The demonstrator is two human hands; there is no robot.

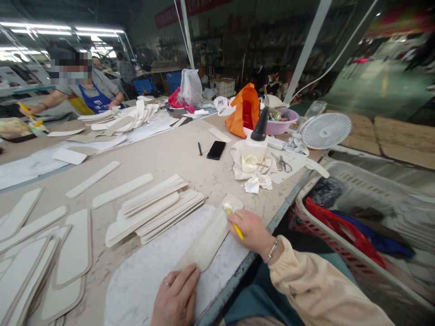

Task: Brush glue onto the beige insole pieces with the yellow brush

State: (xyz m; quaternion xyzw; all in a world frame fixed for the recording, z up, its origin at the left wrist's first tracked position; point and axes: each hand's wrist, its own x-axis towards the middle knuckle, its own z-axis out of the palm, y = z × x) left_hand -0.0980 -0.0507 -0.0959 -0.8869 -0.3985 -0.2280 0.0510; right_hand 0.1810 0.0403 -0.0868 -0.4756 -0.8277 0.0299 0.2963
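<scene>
A long cream strip piece (pixel 207 240) lies on a white mat (pixel 149 276) at the near table edge. My right hand (pixel 251 233) is closed on a small yellow-handled brush (pixel 234 224), its white tip touching the strip's far end. My left hand (pixel 176 296) lies flat with fingers out, pressing the strip's near end. A stack of similar strips (pixel 156 210) sits just beyond.
A glue bottle with black nozzle (pixel 256 147) stands on stained cloth with scissors (pixel 283 164). A phone (pixel 216 150), pen, orange bag (pixel 245 111), pink bowl and small fan (pixel 324 131) lie further back. A white basket (pixel 367 190) sits right of the table. Another person works at far left.
</scene>
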